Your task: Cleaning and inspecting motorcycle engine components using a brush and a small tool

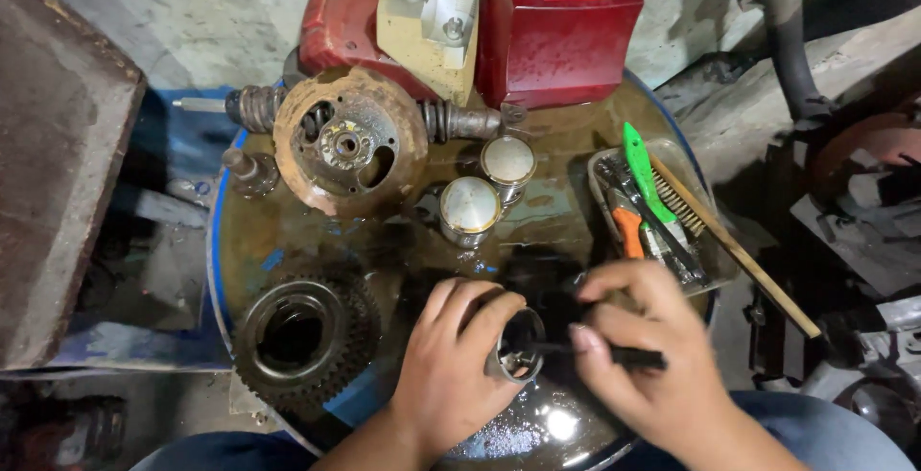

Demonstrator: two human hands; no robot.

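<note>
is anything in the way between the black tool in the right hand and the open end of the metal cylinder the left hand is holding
Nothing visible. The left hand grips the metal cylinder with its open end facing the right hand, and the black tool reaches straight to the rim.

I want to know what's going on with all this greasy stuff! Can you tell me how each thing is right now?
left hand: gripping the metal cylinder, open end up
right hand: holding a dark tool poking into the cylinder
two pistons: standing upright
gear: lying flat
rusty round part: lying flat, dirty
tool tray: full
drum top: wet, oily
</note>
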